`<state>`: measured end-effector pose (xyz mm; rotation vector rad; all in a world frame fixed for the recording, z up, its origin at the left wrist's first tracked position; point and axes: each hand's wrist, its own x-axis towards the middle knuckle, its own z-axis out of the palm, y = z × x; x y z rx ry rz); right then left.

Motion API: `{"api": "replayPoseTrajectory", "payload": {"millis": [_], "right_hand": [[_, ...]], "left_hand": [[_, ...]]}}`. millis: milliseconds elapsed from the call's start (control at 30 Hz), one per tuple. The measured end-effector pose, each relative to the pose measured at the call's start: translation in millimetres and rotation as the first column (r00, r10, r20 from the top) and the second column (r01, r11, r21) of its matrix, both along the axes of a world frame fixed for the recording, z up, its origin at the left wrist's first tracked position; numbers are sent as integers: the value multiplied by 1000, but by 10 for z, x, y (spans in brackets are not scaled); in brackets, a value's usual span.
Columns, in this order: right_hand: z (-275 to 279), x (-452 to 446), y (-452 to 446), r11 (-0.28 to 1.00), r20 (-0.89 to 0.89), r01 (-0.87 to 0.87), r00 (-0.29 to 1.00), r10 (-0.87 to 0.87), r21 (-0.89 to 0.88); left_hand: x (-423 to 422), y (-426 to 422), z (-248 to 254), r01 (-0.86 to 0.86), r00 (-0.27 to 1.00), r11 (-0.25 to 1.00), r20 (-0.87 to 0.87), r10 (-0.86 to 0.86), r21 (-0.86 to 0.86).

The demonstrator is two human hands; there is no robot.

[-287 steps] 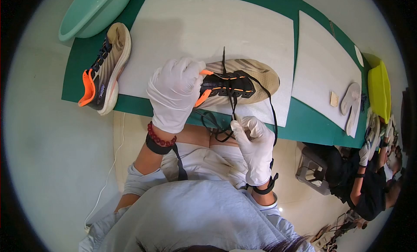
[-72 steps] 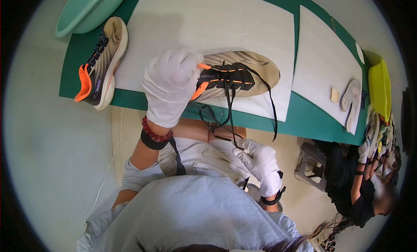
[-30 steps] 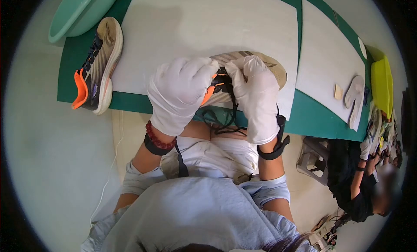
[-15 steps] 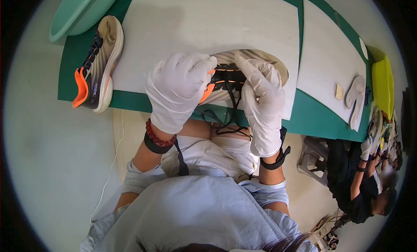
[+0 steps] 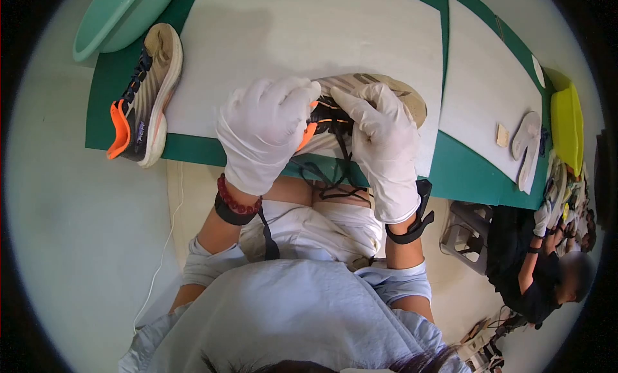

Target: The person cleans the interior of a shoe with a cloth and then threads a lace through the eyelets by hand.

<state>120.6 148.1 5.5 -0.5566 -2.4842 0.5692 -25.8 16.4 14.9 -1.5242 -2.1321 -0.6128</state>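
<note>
A beige and black running shoe (image 5: 402, 96) with an orange collar lies on its side across the white sheet, toe pointing right. My left hand (image 5: 265, 131), in a white glove, is closed around its heel and collar end. Over the lacing, my gloved right hand (image 5: 386, 138) has thumb and fingers pinched together on the black shoelace (image 5: 341, 131); the exact grip is partly hidden. Loose lace ends hang past the table edge towards my lap. A matching shoe (image 5: 151, 93) stands at the far left with its lace threaded.
The white sheet (image 5: 309, 32) covers much of the green table (image 5: 463, 173). A mint basin (image 5: 122, 19) sits at the upper left. On the right are a second white sheet (image 5: 483, 90), insoles (image 5: 528, 144), a small tan block (image 5: 502, 135), a yellow-green tray (image 5: 566, 122) and a seated person (image 5: 531, 263).
My right hand has shifted slightly left along the lacing, towards the collar, with its fingers drawn in more. My left hand stays in place on the shoe.
</note>
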Motion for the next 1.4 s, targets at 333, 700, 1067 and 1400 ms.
{"api": "replayPoseTrajectory", "payload": {"millis": [333, 700, 1067, 1400], "right_hand": [[-123, -24, -77, 983, -277, 40, 957, -90, -181], [-55, 434, -587, 920, 18, 272, 960, -279, -282], [-46, 621, -683, 784, -48, 169, 968, -245, -597], [101, 927, -714, 753, 42, -251, 937, 346, -608]], "left_hand": [[18, 11, 42, -28, 993, 1000, 112, 27, 7], [-10, 47, -48, -20, 995, 995, 102, 10, 97], [29, 36, 35, -46, 992, 997, 118, 39, 57], [14, 47, 3, -37, 990, 996, 135, 26, 78]]}}
